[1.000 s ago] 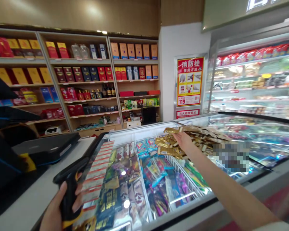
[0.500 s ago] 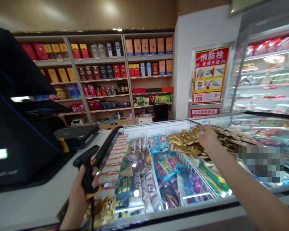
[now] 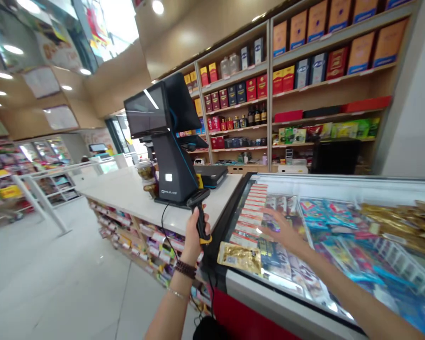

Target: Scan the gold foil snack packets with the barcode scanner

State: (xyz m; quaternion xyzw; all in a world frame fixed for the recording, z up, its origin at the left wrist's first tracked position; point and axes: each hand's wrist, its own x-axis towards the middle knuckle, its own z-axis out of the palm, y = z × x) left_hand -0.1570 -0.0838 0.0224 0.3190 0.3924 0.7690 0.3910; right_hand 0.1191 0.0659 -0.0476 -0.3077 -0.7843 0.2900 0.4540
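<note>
My left hand (image 3: 190, 238) is wrapped round the grip of a black barcode scanner (image 3: 199, 218) with yellow trim, held upright beside the counter; its cable hangs down. Over the glass top of the chest freezer (image 3: 286, 296), my right hand (image 3: 280, 230) has its fingers spread and holds nothing. A single gold foil packet (image 3: 239, 259) lies flat at the freezer's near left corner, just below and left of that hand. More gold packets (image 3: 400, 222) are heaped on the right side of the glass. Strips of price labels (image 3: 252, 208) run along the left edge.
A black checkout terminal (image 3: 177, 160) stands on the white counter (image 3: 127, 189) to the left, next to a flat black box (image 3: 214, 175) and stacked jars (image 3: 147, 177). Wooden shelves (image 3: 271, 104) with boxed goods line the back. Metal railings (image 3: 38, 203) stand at the far left.
The view has swung left. My right hand has let go of the gold packet pile and moved left over the labels. My left hand still grips the scanner.
</note>
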